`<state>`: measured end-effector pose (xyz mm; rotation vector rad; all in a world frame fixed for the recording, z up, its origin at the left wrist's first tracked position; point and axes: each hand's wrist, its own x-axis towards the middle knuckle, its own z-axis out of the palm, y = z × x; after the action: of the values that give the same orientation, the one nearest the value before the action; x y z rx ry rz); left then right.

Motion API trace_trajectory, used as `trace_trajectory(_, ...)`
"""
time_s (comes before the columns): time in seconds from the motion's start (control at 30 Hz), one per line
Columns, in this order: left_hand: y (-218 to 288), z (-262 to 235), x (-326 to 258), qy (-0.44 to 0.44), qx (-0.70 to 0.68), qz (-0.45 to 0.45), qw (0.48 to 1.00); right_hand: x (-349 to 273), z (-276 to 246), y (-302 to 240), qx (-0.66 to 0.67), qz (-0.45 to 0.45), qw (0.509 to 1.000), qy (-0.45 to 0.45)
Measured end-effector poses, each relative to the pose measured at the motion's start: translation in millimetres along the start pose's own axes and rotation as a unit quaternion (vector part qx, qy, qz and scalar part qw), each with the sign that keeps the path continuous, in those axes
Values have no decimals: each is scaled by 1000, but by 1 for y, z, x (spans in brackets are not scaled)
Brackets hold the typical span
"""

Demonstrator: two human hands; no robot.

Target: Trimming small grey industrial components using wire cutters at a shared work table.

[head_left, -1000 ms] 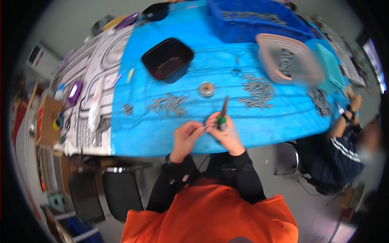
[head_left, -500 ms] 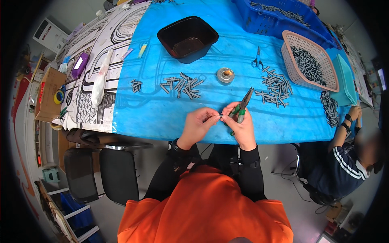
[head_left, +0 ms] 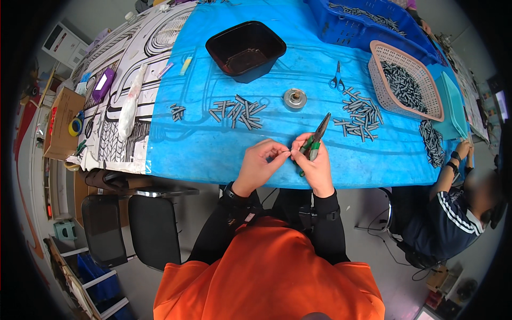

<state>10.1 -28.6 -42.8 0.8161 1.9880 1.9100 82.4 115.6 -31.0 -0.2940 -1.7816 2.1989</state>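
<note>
My left hand point(head_left: 264, 164) and my right hand point(head_left: 318, 172) meet at the fingertips near the table's front edge. The left thumb and index finger are pinched together on something too small to make out. Green-handled long-nose pliers point(head_left: 320, 132) rest in my right hand, jaws pointing up and away; the right thumb and index finger also touch at the tips. Beyond my hands stands a small round metal burner point(head_left: 295, 100). Short dark grey tubes lie in a middle pile point(head_left: 240, 111), a right pile point(head_left: 361, 114) and a small left pile point(head_left: 177, 112).
A black tub point(head_left: 246, 72) stands farther back. Blue scissors point(head_left: 337, 80) lie beside a pink basket point(head_left: 434, 111) of grey pieces. Behind it is a blue crate point(head_left: 336, 33); a teal tray point(head_left: 450, 104) stands right. A co-worker point(head_left: 445, 218) sits at the right edge. Black chairs point(head_left: 154, 229) stand left.
The orange glow at the burner's wick no longer shows. The dark bit between my fingertips is now hardly visible. My hands stay together, the pliers still in the right one.
</note>
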Motion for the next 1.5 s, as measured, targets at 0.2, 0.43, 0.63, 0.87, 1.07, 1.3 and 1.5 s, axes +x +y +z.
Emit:
trace_trajectory(0.2, -5, -1, -2, -6, -156, -72, 985, -1, 0, -2, 38, -9, 999, -30)
trace_trajectory(0.43, -3, -2, -2, -18, -156, -78, 985, -1, 0, -3, 15, -1, 1000, -22)
trace_trajectory(0.63, -3, 0, -1, -6, -113, -65, 992, 0, 3, -6, -1, 5, 1000, -3)
trace_trajectory(0.87, 1, -1, 0, -13, -92, -117, 989, 1, 1, -1, 5, 14, 1000, 27)
trace_trajectory(1.07, 15, -7, 4, -39, -74, -146, 986, 0, -1, 3, -4, 7, 999, 31)
trace_trajectory(1.3, 17, -9, 7, -56, -83, -160, 982, -1, -1, 6, -3, 0, 999, 37)
trace_trajectory(1.5, 27, -15, 44, 3, 72, -66, 995, 2, -4, 9, 107, -11, 994, 0)
